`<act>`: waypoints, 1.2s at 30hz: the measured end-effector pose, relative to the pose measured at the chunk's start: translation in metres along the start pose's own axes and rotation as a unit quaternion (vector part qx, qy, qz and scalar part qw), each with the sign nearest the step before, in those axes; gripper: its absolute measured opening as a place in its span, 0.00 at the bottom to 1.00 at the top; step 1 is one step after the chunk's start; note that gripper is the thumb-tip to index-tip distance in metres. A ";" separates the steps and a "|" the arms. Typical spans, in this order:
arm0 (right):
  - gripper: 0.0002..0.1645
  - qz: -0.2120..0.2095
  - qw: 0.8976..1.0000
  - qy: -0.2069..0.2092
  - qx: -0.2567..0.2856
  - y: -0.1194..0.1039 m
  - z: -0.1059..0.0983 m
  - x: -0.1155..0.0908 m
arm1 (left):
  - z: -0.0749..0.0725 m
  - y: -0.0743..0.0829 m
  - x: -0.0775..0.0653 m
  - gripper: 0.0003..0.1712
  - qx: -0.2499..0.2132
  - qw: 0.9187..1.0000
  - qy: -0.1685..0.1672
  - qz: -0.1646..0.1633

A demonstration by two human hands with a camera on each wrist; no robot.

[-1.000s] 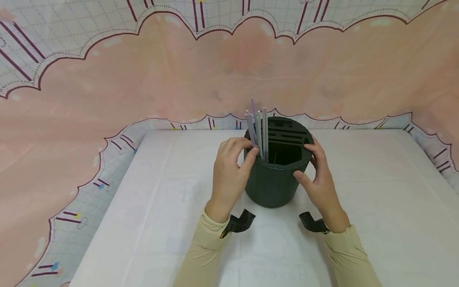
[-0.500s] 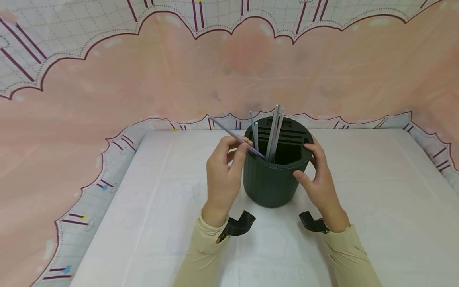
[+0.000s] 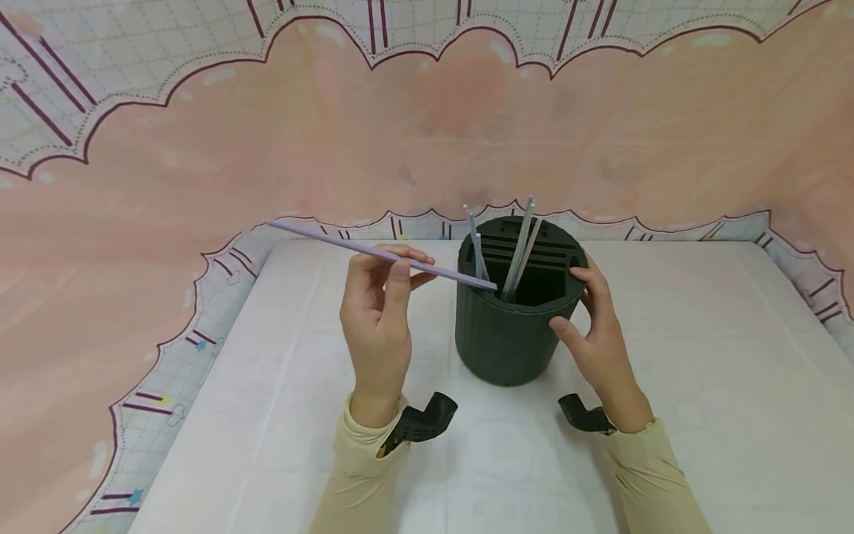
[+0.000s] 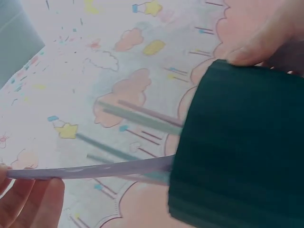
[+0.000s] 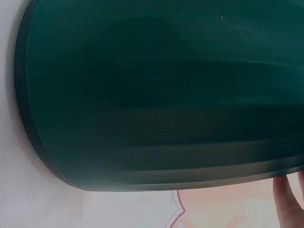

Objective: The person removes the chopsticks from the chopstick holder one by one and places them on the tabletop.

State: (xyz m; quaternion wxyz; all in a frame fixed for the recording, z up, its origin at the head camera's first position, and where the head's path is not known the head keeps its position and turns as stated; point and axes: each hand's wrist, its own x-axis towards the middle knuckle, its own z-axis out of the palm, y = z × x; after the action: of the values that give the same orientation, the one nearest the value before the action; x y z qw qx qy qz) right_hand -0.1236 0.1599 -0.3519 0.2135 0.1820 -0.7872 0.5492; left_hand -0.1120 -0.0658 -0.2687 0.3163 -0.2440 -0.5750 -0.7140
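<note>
A dark green round container [image 3: 505,345] with a slotted top stands upright on the white table. My left hand [image 3: 380,326] pinches a thin lilac stick [image 3: 347,243], which slants down to the right so that its lower end lies at the container's near rim. Several other pale thin sticks [image 3: 519,252] lean inside the opening. With thumb and fingers spread around its right side, my right hand [image 3: 597,345] grips the container at the rim. In the left wrist view, the lilac stick [image 4: 95,170] runs from my fingertips to the green container [image 4: 242,142]. The container's wall [image 5: 166,95] fills most of the right wrist view.
The table [image 3: 267,415] has a white cover. Behind it hangs a peach and white patterned cloth [image 3: 427,133], which also runs along the table's left and right sides. A black wrist camera mount [image 3: 427,417] sticks out from the left sleeve.
My left hand has moved left, drawing the lilac stick out of the container and tilting it nearly flat. The sticks inside have shifted to the right. My right hand keeps its grip on the container.
</note>
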 end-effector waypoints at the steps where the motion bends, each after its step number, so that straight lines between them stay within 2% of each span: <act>1: 0.35 0.000 1.000 0.001 -0.002 0.000 0.000 0.000 | -0.001 0.003 0.001 0.08 -0.001 1.000 0.005 0.003; 8: 0.35 -0.005 1.000 0.002 0.006 0.000 0.002 0.000 | -0.013 0.008 0.006 0.09 -0.014 0.999 0.042 0.024; 13: 0.35 -0.007 1.000 0.001 0.010 0.001 0.003 0.001 | -0.027 0.002 0.009 0.07 -0.017 0.997 0.064 0.028; 20: 0.38 -0.007 1.000 0.003 0.012 0.003 0.003 0.003 | -0.044 -0.013 0.012 0.08 0.010 0.998 0.054 -0.019; 26: 0.36 -0.006 1.000 0.003 0.012 0.003 0.002 0.003 | -0.045 -0.020 0.014 0.09 0.067 0.996 0.026 -0.057; 31: 0.37 -0.001 1.000 0.002 0.009 0.004 0.002 0.003 | -0.043 -0.024 0.015 0.10 0.137 0.987 0.001 -0.084; 34: 0.37 -0.002 1.000 0.001 0.006 0.005 0.001 0.004 | -0.046 -0.037 0.014 0.11 0.173 0.980 -0.003 -0.097; 36: 0.37 -0.007 1.000 0.001 0.007 0.006 0.001 0.004 | -0.052 -0.052 0.012 0.11 0.199 0.974 -0.006 -0.111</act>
State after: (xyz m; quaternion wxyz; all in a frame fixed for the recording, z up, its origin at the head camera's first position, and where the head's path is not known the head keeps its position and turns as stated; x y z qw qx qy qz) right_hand -0.1307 0.1605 -0.3551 0.2171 0.1886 -0.7819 0.5531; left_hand -0.1569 -0.1116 -0.3062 0.2736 -0.1149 -0.7308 -0.6147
